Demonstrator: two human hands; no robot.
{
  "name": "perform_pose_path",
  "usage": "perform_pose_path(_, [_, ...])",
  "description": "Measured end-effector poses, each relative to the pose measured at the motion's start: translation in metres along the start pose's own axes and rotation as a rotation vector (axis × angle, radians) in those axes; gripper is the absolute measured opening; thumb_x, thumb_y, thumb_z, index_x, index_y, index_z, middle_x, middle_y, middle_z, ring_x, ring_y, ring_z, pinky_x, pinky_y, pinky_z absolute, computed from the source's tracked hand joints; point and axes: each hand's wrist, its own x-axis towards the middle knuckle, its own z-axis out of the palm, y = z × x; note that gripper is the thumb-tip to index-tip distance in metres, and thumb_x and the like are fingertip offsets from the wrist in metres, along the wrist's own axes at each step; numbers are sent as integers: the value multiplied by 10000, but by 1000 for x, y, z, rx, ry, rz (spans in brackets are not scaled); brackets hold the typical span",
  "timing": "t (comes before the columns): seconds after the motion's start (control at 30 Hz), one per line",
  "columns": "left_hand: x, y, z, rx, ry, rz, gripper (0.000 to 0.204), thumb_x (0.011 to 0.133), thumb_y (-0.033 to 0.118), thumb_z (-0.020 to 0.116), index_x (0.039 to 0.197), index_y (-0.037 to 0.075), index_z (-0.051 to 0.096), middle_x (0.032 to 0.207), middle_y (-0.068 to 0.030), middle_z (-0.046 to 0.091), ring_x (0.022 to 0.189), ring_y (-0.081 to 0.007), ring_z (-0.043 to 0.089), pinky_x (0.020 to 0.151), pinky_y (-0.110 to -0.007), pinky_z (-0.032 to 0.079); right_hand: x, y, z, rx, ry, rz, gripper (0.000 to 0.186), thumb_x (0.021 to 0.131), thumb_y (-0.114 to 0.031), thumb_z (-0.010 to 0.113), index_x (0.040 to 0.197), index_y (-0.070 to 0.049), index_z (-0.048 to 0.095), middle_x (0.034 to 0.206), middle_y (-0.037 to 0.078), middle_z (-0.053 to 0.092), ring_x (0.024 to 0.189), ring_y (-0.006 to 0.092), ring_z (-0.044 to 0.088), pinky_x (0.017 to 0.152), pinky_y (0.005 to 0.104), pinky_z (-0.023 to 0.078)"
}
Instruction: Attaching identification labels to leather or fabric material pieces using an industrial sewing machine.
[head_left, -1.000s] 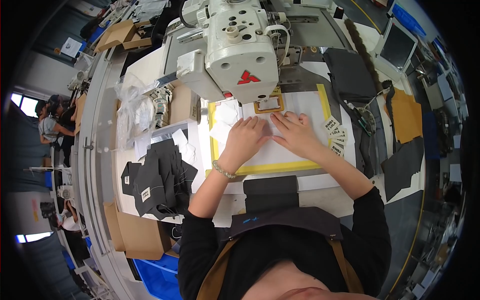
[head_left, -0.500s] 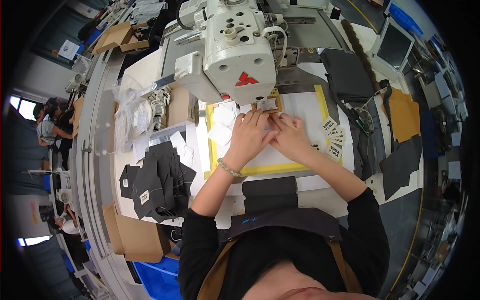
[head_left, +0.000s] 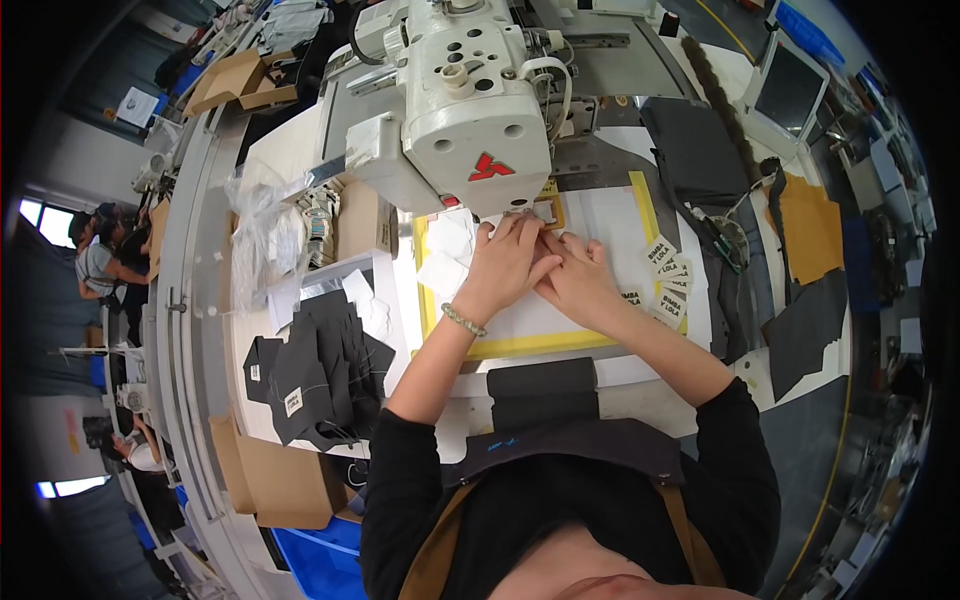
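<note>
My left hand (head_left: pixel 503 265), with a beaded bracelet at the wrist, reaches under the head of a white sewing machine (head_left: pixel 478 150). Its fingers are stretched forward and slightly apart, the tips beside a small yellow-brown frame (head_left: pixel 550 213). Close against it lies my right hand (head_left: pixel 580 283), fingers extended and a little bent, near the same frame. The thumbs and index fingers of both hands come together. Whatever lies under the fingertips is hidden. Beneath the hands is a white sheet edged with yellow tape (head_left: pixel 640 215). White pieces (head_left: pixel 447 250) lie left of my left hand.
Printed labels (head_left: pixel 668 275) fan out at the right. A pile of dark cut pieces (head_left: pixel 318 370) lies at the left, below an open carton (head_left: pixel 362 220) and clear plastic (head_left: pixel 258 225). Black material (head_left: pixel 695 150) and a screen (head_left: pixel 790 90) stand farther right.
My left hand has shifted slightly to the right and forward, its fingertips now overlapping the left part of the yellow-brown frame. My right hand stays nearly in place.
</note>
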Motion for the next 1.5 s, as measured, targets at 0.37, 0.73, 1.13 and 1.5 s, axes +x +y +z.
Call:
perform_pose_path(0.37, [3,-4,4,9,16,46,455,903,376,595,1233,73,517,1140,-99,627,1161,-257,532,918,-447,339,-5,4,5,-57,-36,-26,543,867,-386,635,1284,-50,549,1391,70,483,1207,237,433,933,442,318])
perform_pose_path(0.73, [6,-7,7,44,46,84,326,825,76,582,1146,69,528,1056,-85,656,1088,-248,578,874,-410,380,-55,35,-63,-102,45,-62,375,834,-307,684,1150,-107,656,1247,4,604,1099,171,503,885,393,299])
perform_pose_path(1.13, [-49,40,-24,-181,-164,65,427,791,149,697,1179,59,543,1132,-115,576,1101,-291,528,886,-430,409,-160,-11,-68,272,76,42,187,734,-142,760,905,-150,685,872,-37,601,869,163,564,775,333,334])
perform_pose_path(1.5, [-124,84,-39,-292,-295,92,313,678,41,730,941,66,563,912,-78,583,872,-265,568,769,-354,438,-158,-12,-61,253,91,-19,342,713,-263,797,1021,-156,695,937,-29,588,878,173,544,804,336,337])
